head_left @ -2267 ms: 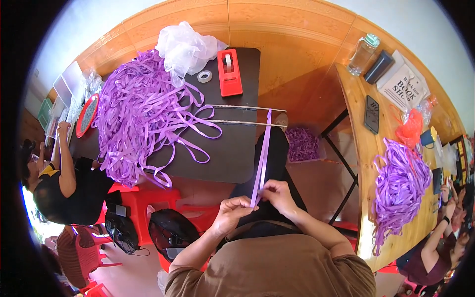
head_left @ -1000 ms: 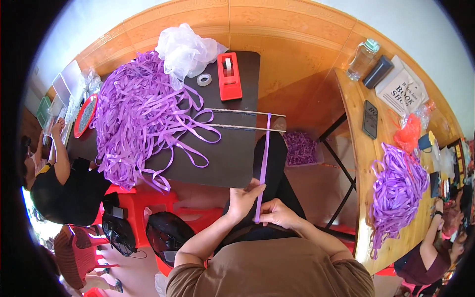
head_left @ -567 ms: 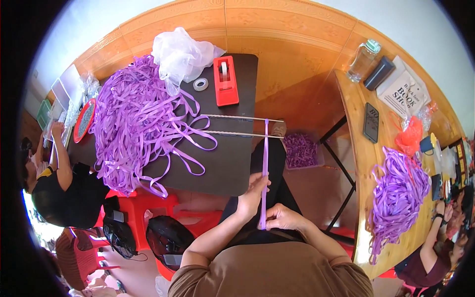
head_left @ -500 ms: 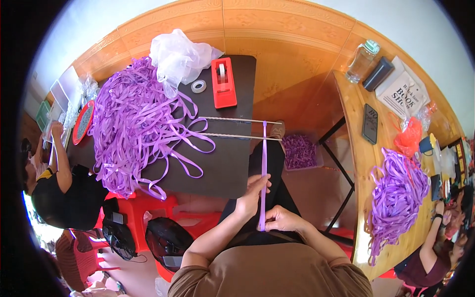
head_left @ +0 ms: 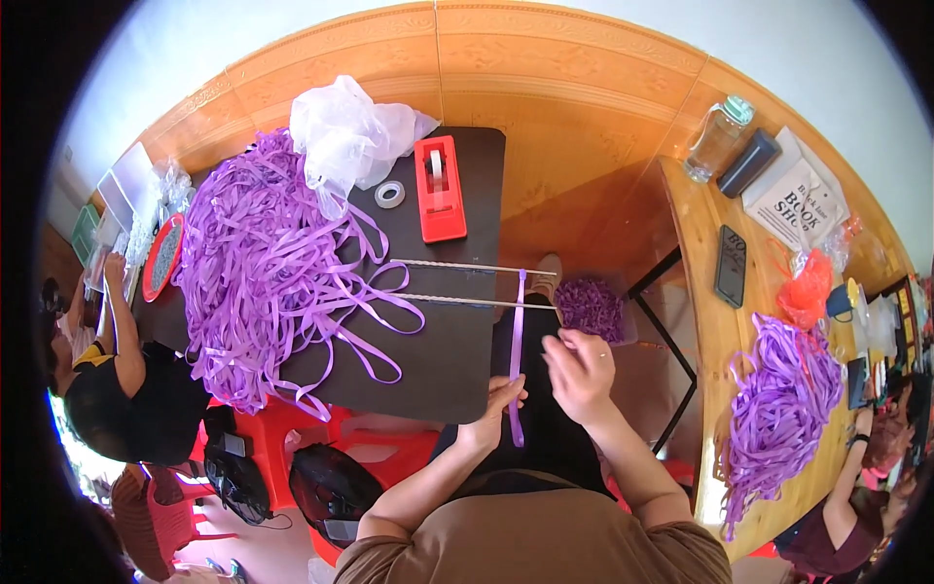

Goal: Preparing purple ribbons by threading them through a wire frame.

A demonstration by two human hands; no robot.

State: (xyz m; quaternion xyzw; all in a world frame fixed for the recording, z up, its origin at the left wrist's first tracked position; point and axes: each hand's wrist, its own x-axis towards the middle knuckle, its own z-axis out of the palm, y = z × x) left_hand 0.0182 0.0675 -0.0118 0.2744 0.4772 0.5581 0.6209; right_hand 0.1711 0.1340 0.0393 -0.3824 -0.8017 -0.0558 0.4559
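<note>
A long purple ribbon (head_left: 518, 341) is looped on two thin, pale twisted rods (head_left: 457, 298) that stick out past the right edge of the dark table. My left hand (head_left: 491, 413) pinches the lower part of this ribbon, and its end hangs loose below the fingers. To the right of the ribbon, my right hand (head_left: 581, 378) is raised near the rod tips, slightly blurred, fingers apart and nothing visible in them. A big tangled heap of purple ribbon (head_left: 253, 253) covers the left part of the table, with some loops reaching toward the rods.
On the dark table (head_left: 389, 375) lie a red tape dispenser (head_left: 441, 190), a tape roll (head_left: 389, 195) and a white plastic bag (head_left: 350, 136). A bin of purple pieces (head_left: 592, 310) stands on the floor. The wooden table (head_left: 696, 282) holds more ribbon (head_left: 783, 419), a phone and a bottle.
My right hand has let go of the ribbon's lower end and moved up and right, its fingers spreading. My left hand still pinches the ribbon. The view has tilted slightly.
</note>
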